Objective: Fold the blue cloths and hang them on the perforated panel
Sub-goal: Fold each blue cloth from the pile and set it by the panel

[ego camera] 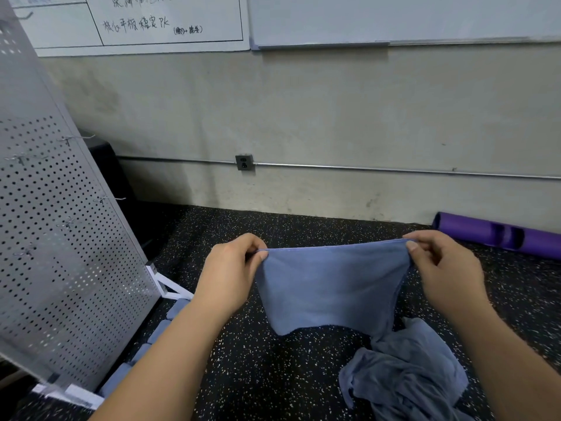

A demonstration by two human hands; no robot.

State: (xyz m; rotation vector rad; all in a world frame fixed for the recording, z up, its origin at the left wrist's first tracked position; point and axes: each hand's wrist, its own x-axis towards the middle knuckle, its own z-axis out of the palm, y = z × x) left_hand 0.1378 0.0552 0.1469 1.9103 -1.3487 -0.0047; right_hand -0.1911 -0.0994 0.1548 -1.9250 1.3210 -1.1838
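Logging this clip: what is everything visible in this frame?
held cloth: one, blue, stretched taut above the floor
cloth pile: count unclear, blue, crumpled on floor, lower right
perforated panel: one, grey, standing at left
hooks: several, metal, on the panel
pads: a row, pale blue, along panel's base; nature unclear
rolled mat: one, purple, floor by wall, right
whiteboards: two, white, top of wall
socket: one, grey, on wall
left hand: one, pinching cloth's top left corner
right hand: one, pinching cloth's top right corner

Handwritten on the whiteboard (pixel 136 25): 核心平板稳定 PK (line above cut off, small bracketed note too blurred to read).
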